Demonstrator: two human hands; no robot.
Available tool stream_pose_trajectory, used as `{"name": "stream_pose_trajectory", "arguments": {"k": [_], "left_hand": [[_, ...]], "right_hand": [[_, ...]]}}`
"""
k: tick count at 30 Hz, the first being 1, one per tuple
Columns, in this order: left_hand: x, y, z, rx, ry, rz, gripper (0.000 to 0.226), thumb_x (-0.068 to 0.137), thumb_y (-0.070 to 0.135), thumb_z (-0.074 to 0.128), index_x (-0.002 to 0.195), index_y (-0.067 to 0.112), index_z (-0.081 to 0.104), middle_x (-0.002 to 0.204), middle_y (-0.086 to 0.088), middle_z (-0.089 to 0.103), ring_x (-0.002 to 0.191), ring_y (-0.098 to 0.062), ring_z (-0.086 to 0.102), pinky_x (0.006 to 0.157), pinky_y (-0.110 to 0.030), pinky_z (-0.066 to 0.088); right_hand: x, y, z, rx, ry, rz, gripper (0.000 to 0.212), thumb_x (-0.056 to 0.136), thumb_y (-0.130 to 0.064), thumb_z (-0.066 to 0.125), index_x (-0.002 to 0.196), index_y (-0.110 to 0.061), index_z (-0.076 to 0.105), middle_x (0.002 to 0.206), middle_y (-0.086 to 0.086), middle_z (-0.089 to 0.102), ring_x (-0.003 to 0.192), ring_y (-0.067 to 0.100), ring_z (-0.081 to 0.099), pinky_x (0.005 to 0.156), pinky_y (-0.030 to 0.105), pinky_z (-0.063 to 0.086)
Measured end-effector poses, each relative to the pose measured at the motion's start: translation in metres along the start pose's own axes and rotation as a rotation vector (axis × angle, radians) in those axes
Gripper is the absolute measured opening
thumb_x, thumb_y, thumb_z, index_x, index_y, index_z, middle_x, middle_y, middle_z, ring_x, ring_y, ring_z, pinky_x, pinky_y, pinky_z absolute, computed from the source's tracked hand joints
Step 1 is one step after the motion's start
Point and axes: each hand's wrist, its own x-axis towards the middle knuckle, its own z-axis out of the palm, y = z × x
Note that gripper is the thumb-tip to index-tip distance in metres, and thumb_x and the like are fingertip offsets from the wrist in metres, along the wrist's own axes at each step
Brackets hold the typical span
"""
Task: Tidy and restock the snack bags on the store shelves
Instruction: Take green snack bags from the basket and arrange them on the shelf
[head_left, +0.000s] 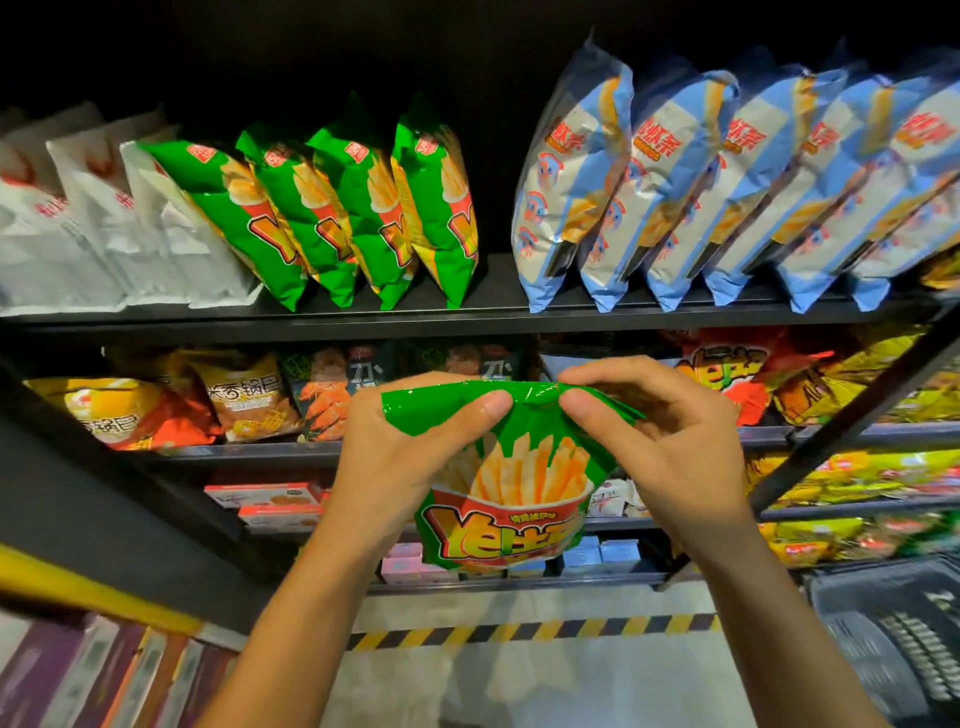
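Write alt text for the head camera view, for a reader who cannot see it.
Two bare hands, left hand and right hand, pinch the top edge of a green fries bag in front of store shelves. On the top shelf, four matching green bags lean between white bags and blue bags.

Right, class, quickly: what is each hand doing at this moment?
Left hand: closed, pinching the top edge of the green snack bag.
Right hand: closed, pinching the same bag's top edge.
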Motion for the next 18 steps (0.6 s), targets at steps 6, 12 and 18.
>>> {"name": "stream_pose_trajectory", "arguments": {"k": [6,12,18], "left_hand": [[-0.001,0.001,0.0,-0.059,0.002,-0.052,0.008,0.082,0.015,0.076,0.082,0.01,0.081,0.081,-0.013,0.077,0.076,-0.024,0.074,0.07,-0.031,0.058],[-0.002,-0.001,0.001,-0.063,-0.001,-0.092,0.011,0.078,0.019,0.077,0.08,0.009,0.08,0.083,-0.017,0.077,0.076,-0.027,0.074,0.071,-0.032,0.06],[-0.001,-0.003,0.002,-0.056,-0.013,-0.097,0.011,0.08,0.017,0.076,0.082,0.007,0.08,0.084,-0.016,0.078,0.078,-0.026,0.075,0.073,-0.033,0.059]], "right_hand": [[-0.001,0.002,-0.002,-0.223,-0.024,-0.291,0.019,0.081,-0.003,0.079,0.094,-0.016,0.076,0.096,-0.007,0.076,0.094,0.008,0.074,0.084,0.022,0.056],[0.0,0.007,-0.011,-0.303,-0.076,-0.364,0.026,0.076,0.01,0.083,0.093,-0.008,0.077,0.098,0.002,0.076,0.094,0.012,0.075,0.082,0.028,0.058],[-0.002,0.008,-0.011,-0.28,-0.011,-0.339,0.019,0.078,0.004,0.084,0.09,-0.009,0.076,0.095,0.002,0.077,0.092,0.013,0.077,0.08,0.032,0.061]]}}
